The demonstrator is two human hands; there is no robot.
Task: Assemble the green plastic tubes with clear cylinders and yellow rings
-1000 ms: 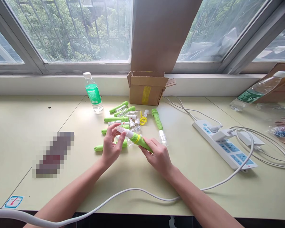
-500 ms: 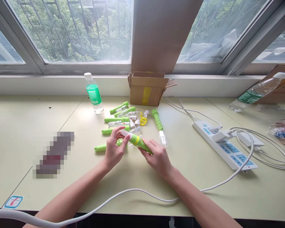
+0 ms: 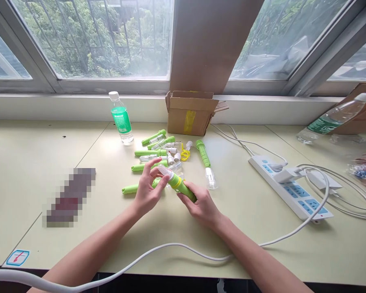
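Observation:
My right hand (image 3: pixel 201 205) grips the green handle of a small flashlight (image 3: pixel 181 186) with a yellow ring, held tilted just above the table. My left hand (image 3: pixel 148 188) pinches the flashlight's clear front cap (image 3: pixel 165 171) at its upper-left end. Just behind my hands lies a loose pile of green flashlight parts (image 3: pixel 154 152), clear caps and white pieces, with yellow rings (image 3: pixel 185 154) beside them. One whole green flashlight (image 3: pixel 205 162) lies apart to the right of the pile. Another green handle (image 3: pixel 131 189) lies under my left hand.
A green-labelled water bottle (image 3: pixel 121 119) stands behind the pile, an open cardboard box (image 3: pixel 190 112) by the sill. A white power strip (image 3: pixel 289 191) with cables lies right; one white cable (image 3: pixel 158 250) crosses the front edge. A second bottle (image 3: pixel 334 118) lies far right.
The flashlight has tipped a little more upright between my hands. My left fingers have shifted on the clear cap, and both hands have edged slightly right.

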